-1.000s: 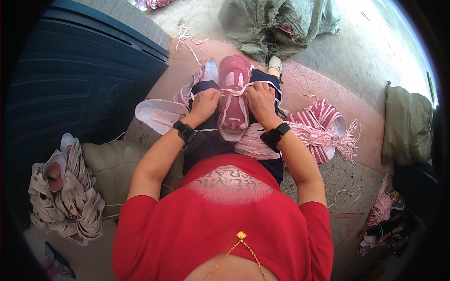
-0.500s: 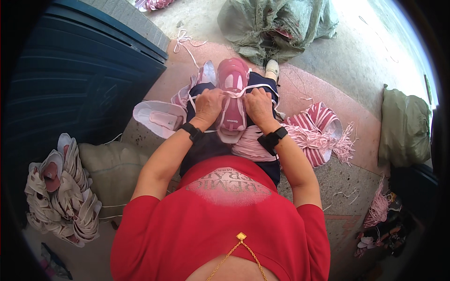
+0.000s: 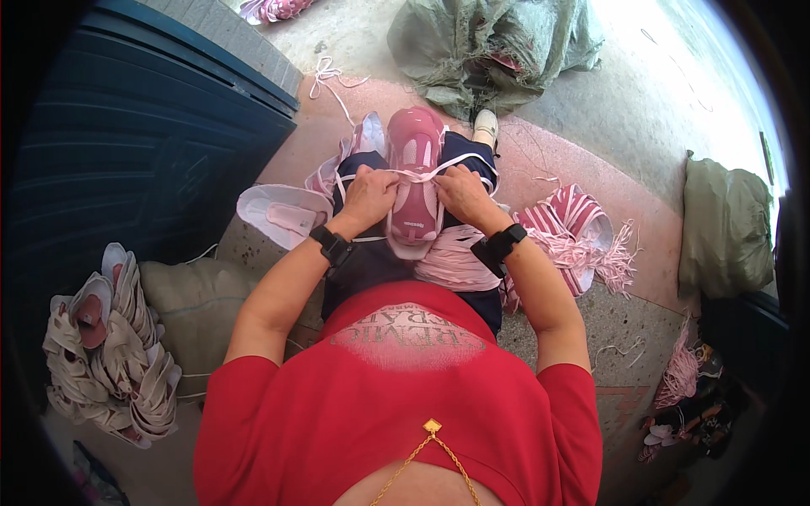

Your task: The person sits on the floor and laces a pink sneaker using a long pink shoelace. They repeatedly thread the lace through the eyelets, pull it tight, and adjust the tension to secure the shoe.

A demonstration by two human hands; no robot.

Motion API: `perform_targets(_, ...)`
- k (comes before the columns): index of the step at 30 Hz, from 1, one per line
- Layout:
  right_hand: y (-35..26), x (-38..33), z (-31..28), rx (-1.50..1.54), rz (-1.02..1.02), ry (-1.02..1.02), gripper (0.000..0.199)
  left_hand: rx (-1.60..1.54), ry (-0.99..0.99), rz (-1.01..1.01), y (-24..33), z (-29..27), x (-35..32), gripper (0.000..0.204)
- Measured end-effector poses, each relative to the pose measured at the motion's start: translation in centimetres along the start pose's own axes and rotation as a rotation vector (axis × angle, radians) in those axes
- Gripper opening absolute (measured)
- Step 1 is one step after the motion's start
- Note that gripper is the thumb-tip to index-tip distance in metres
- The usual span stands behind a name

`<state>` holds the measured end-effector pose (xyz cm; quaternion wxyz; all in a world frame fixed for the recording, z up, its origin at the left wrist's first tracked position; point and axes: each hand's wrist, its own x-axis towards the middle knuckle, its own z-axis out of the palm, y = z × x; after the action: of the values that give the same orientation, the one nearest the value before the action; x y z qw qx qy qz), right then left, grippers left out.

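A pink shoe upper (image 3: 415, 128) lies lengthwise across my lap, toe pointing away from me. A white shoelace (image 3: 415, 177) runs across its middle and looks crossed or looped there. My left hand (image 3: 369, 198) pinches the lace at the left side of the shoe. On the opposite side my right hand (image 3: 461, 196) has its fingers closed on the same lace. A loose stretch of lace trails over my right leg. Just below the right hand, a bundle of pale pink laces (image 3: 456, 260) rests on my lap.
Pink-and-white shoe uppers (image 3: 567, 221) with laces lie to the right; a white-lined one (image 3: 285, 211) is at left. Beige uppers (image 3: 110, 346) are stacked beside a tan sack (image 3: 198, 299). Green sacks (image 3: 726, 228) stand right and ahead. A dark blue door (image 3: 143, 143) borders the left.
Both hands have shifted slightly and keep hold of the lace. The lace crossing now lies flatter across the shoe. The whole view has moved a little.
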<state>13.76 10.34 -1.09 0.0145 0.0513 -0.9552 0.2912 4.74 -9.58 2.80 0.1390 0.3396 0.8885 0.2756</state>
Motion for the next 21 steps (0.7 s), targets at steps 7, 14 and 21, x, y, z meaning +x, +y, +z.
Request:
perform_targets(7,0.0,-0.7,0.7,0.161,0.012,0.186,0.015,0.230,-0.003,0.204,3.0,1.6,2.7,0.014)
perform_targets(14,-2.5,0.3,-0.6,-0.186,-0.124,0.148,0.015,0.265,0.148,0.346,1.5,0.8,4.9,0.016)
perform_targets(21,-2.3,1.4,-0.8,-0.374,-0.283,0.134,0.012,-0.843,-0.143,-0.262,1.5,0.2,6.7,0.016)
